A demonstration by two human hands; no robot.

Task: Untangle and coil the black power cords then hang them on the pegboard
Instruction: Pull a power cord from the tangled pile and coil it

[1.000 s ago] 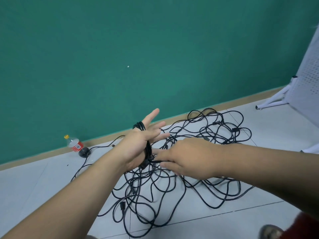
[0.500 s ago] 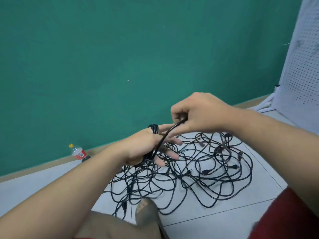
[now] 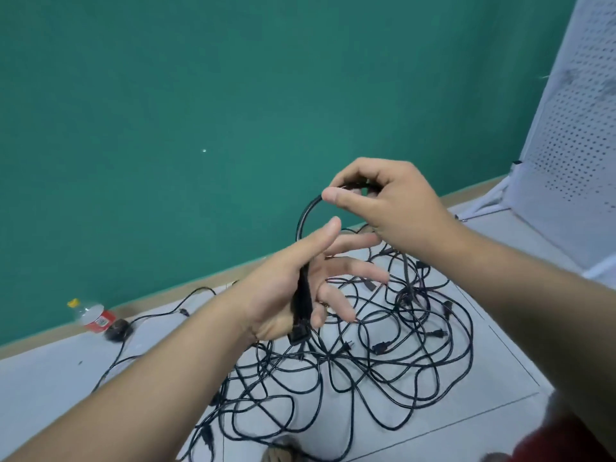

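A tangle of black power cords (image 3: 383,355) lies spread on the grey floor. My left hand (image 3: 293,285) is raised over it, fingers spread, with a coil of black cord (image 3: 301,305) wrapped around the palm. My right hand (image 3: 383,201) is above and to the right, pinching the same cord between thumb and fingers. The cord arcs in a loop (image 3: 305,215) from that pinch down to the coil. The white pegboard (image 3: 580,128) stands at the right edge.
A green wall rises behind, with a wooden skirting along the floor. A plastic bottle (image 3: 91,316) with a red label lies by the wall at left, next to a black plug (image 3: 116,330). The pegboard's white foot (image 3: 483,205) reaches onto the floor.
My right hand has risen from beside the left palm, drawing the cord up into a loop. The left hand has turned more edge-on. The view has shifted towards the pegboard.
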